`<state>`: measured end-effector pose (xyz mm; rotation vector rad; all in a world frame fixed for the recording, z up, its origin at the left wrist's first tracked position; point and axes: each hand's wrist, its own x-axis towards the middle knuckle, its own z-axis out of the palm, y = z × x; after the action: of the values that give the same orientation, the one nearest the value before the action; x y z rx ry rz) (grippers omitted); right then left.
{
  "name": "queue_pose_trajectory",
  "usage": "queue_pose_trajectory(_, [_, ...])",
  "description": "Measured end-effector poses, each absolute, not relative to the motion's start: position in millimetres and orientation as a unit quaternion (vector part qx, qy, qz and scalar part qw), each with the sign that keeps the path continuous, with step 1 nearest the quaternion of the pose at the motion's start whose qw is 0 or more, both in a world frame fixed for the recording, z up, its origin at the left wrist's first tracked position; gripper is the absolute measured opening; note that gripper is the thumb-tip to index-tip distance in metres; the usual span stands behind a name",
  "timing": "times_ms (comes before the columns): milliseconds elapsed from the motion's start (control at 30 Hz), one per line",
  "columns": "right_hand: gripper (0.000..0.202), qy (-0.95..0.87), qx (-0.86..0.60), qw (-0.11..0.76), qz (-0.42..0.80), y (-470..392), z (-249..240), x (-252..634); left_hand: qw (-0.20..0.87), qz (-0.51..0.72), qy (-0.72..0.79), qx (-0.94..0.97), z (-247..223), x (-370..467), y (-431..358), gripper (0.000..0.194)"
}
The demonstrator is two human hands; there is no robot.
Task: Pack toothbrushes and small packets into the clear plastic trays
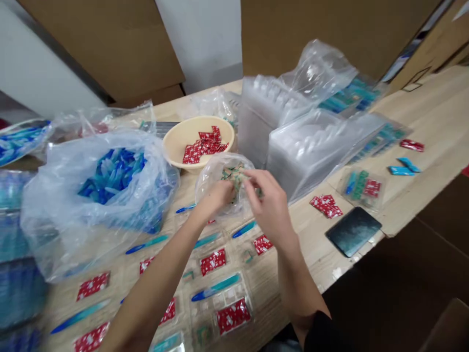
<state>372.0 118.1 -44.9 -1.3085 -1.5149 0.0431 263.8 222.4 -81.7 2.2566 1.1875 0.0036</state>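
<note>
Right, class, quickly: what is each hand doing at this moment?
Left hand: fingers curled, gripping the small clear plastic bag of greenish pieces.
Right hand: fingers pinched at the bag's mouth; whether it holds a piece cannot be told.

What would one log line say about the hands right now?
left hand: in small bag | right hand: at bag mouth | bowl: red packets behind | trays: rows in front

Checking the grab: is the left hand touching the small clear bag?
Touching. The head view shows the left hand pressed into the small clear bag, fingers at its contents.
</note>
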Motion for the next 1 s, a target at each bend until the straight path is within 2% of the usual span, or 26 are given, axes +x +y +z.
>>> queue_pose_trajectory(67, [0.019,-0.621,-0.567,0.540,0.047,123.6,-50.2,383.1,0.299,0.032,0.453,0.839,-70.8,257.2,219.3,0.020])
queue_pose_trajectory(200, [0.021,-0.601,-0.566,0.554,0.107,132.2,-59.9,389.3,0.463,0.213,0.439,0.740,-53.7,241.9,214.2,0.012])
queue_pose_trajectory(367, [0.024,-0.612,-0.540,0.557,0.152,134.9,-61.0,381.5,0.582,0.309,0.348,0.667,-45.8,228.0,212.6,0.022])
queue_pose_trajectory(467, [0.029,-0.616,-0.523,0.560,0.181,134.8,-60.3,378.1,0.591,0.329,0.326,0.660,-43.8,225.4,209.9,0.028])
queue_pose_trajectory(633, [0.017,-0.599,-0.533,0.569,0.186,137.6,-63.3,377.4,0.588,0.305,0.326,0.675,-45.3,225.7,206.6,0.030])
queue_pose_trajectory(1000, [0.021,-0.650,-0.496,0.550,0.169,138.5,-68.1,384.3,0.593,0.287,0.331,0.676,-46.7,223.1,209.1,0.018])
